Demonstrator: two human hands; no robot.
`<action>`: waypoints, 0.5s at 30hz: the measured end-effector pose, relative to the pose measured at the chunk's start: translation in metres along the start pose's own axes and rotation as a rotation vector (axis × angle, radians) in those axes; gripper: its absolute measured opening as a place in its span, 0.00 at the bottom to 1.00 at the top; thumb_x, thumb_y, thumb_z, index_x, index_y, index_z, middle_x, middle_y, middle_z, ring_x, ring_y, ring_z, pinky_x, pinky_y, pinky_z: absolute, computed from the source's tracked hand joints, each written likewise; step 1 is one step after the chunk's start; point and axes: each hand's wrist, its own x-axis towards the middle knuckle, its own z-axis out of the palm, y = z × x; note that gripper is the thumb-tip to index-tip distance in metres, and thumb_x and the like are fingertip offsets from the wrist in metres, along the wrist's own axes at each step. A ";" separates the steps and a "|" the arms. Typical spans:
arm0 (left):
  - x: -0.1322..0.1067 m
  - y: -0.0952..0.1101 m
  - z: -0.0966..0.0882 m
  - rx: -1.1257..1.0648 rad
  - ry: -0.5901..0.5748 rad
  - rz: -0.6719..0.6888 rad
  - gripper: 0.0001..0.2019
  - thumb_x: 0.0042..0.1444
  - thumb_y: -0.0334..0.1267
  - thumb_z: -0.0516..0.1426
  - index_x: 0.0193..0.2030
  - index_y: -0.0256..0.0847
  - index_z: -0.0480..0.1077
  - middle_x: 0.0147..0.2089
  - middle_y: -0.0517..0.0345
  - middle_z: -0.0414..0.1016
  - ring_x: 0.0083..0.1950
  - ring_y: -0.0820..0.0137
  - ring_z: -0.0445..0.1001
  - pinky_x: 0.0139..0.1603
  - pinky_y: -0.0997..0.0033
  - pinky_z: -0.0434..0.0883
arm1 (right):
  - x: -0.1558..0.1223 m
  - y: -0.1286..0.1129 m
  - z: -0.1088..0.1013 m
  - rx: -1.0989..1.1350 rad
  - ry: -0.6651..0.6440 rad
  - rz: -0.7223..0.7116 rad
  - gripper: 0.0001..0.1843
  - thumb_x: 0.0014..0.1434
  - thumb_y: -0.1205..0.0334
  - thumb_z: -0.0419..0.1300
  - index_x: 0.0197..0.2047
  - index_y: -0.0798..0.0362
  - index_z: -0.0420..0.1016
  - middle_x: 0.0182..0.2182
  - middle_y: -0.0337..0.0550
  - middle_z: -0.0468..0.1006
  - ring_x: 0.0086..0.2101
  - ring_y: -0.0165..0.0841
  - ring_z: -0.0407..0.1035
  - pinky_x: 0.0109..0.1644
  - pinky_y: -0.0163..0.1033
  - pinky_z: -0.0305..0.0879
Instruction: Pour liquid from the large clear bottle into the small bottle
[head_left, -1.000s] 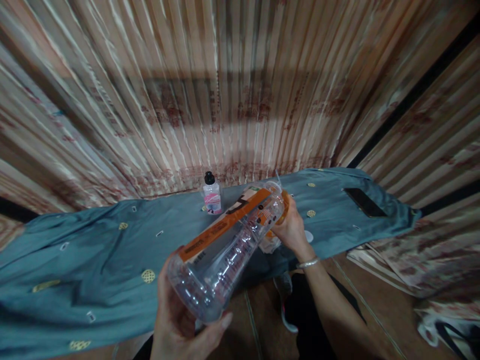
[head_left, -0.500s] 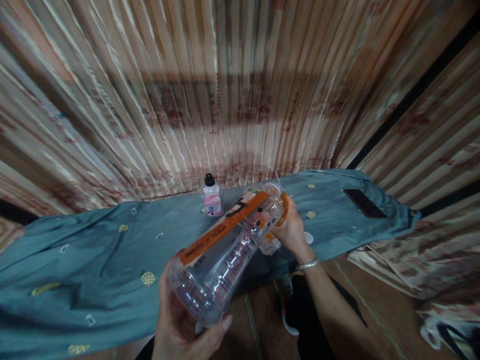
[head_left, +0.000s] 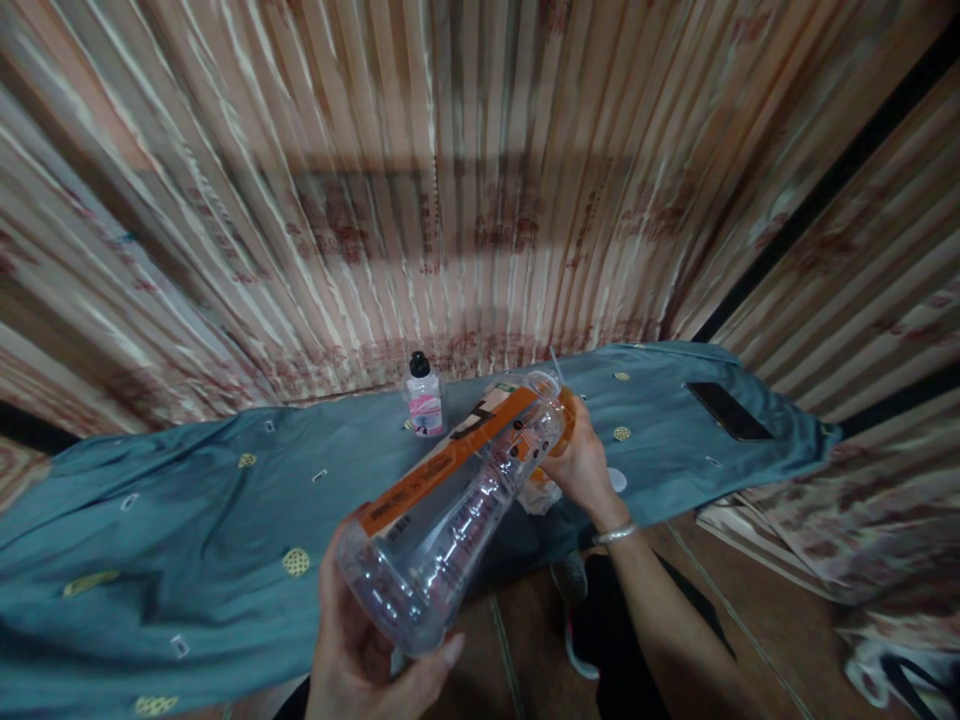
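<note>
Left hand [head_left: 367,655] clamped around base of clear plastic bottle [head_left: 472,505], which is held tilted over the blue cloth [head_left: 225,530], neck pointing away and rightward. Right hand [head_left: 585,465] closed on orange piece [head_left: 568,415] at neck end; can't tell if it's attached. Small black-capped bottle [head_left: 426,408] stands behind, dark phone [head_left: 727,411] lies far right.

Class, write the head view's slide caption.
Clear bottle slants above blue cloth, left hand at its near end, right hand by the other.
</note>
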 end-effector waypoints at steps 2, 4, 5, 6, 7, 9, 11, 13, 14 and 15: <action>0.000 -0.001 0.000 -0.014 0.022 -0.032 0.63 0.31 0.55 0.88 0.76 0.52 0.71 0.67 0.43 0.86 0.60 0.44 0.91 0.51 0.59 0.91 | 0.000 0.002 0.001 0.005 0.004 0.010 0.62 0.54 0.37 0.81 0.81 0.56 0.63 0.70 0.70 0.83 0.67 0.64 0.82 0.72 0.69 0.80; 0.001 0.000 0.000 -0.021 0.034 -0.056 0.65 0.28 0.55 0.88 0.76 0.52 0.71 0.67 0.44 0.85 0.61 0.44 0.91 0.53 0.59 0.91 | 0.000 0.003 0.002 0.003 0.004 0.013 0.63 0.53 0.36 0.81 0.81 0.56 0.63 0.70 0.70 0.83 0.67 0.64 0.82 0.71 0.69 0.81; 0.002 0.000 0.001 -0.018 0.033 -0.061 0.65 0.28 0.55 0.88 0.76 0.52 0.71 0.67 0.44 0.86 0.60 0.45 0.91 0.52 0.60 0.91 | 0.000 0.004 0.002 -0.001 0.004 0.013 0.64 0.53 0.35 0.81 0.81 0.57 0.63 0.69 0.70 0.83 0.67 0.64 0.82 0.71 0.68 0.81; 0.002 0.001 0.001 -0.015 0.030 -0.063 0.64 0.28 0.55 0.88 0.76 0.52 0.71 0.67 0.45 0.86 0.59 0.46 0.91 0.51 0.61 0.91 | 0.000 0.004 0.002 -0.006 0.005 0.014 0.64 0.53 0.34 0.80 0.81 0.57 0.64 0.69 0.70 0.84 0.66 0.64 0.83 0.70 0.67 0.82; 0.002 0.001 0.001 -0.014 0.027 -0.060 0.64 0.28 0.55 0.88 0.75 0.52 0.71 0.67 0.45 0.86 0.58 0.47 0.91 0.50 0.62 0.91 | 0.000 0.004 0.001 -0.011 0.004 0.016 0.64 0.54 0.33 0.80 0.81 0.57 0.64 0.69 0.69 0.84 0.66 0.63 0.83 0.69 0.67 0.82; 0.002 0.001 0.001 -0.023 0.021 -0.055 0.64 0.28 0.54 0.88 0.75 0.51 0.71 0.66 0.44 0.86 0.57 0.47 0.92 0.49 0.63 0.91 | 0.000 0.004 0.001 -0.019 -0.001 0.017 0.63 0.55 0.34 0.80 0.82 0.56 0.63 0.69 0.68 0.84 0.65 0.63 0.84 0.69 0.66 0.83; 0.002 0.000 0.001 -0.036 0.024 -0.058 0.65 0.27 0.53 0.89 0.75 0.51 0.71 0.66 0.44 0.86 0.59 0.45 0.91 0.51 0.61 0.91 | 0.000 0.002 0.000 -0.023 -0.010 0.013 0.62 0.55 0.36 0.80 0.82 0.55 0.63 0.69 0.67 0.84 0.65 0.62 0.84 0.69 0.66 0.83; 0.002 -0.001 0.000 -0.036 0.025 -0.060 0.65 0.28 0.53 0.88 0.76 0.53 0.70 0.66 0.45 0.86 0.61 0.44 0.91 0.53 0.60 0.91 | 0.000 -0.001 -0.002 -0.024 -0.021 0.008 0.61 0.54 0.38 0.80 0.81 0.56 0.64 0.69 0.68 0.84 0.66 0.63 0.83 0.69 0.66 0.83; 0.002 -0.002 0.000 -0.030 0.022 -0.058 0.64 0.28 0.53 0.88 0.76 0.53 0.70 0.66 0.46 0.86 0.62 0.44 0.90 0.54 0.60 0.90 | 0.000 -0.003 -0.002 -0.021 -0.026 0.007 0.61 0.54 0.38 0.81 0.81 0.56 0.64 0.68 0.68 0.84 0.65 0.63 0.83 0.69 0.66 0.83; 0.002 -0.002 0.000 -0.024 0.020 -0.057 0.64 0.29 0.53 0.88 0.76 0.54 0.70 0.67 0.46 0.86 0.63 0.44 0.90 0.54 0.60 0.90 | 0.000 -0.004 -0.002 -0.016 -0.029 0.008 0.61 0.54 0.38 0.81 0.81 0.56 0.64 0.68 0.68 0.85 0.65 0.63 0.84 0.69 0.66 0.83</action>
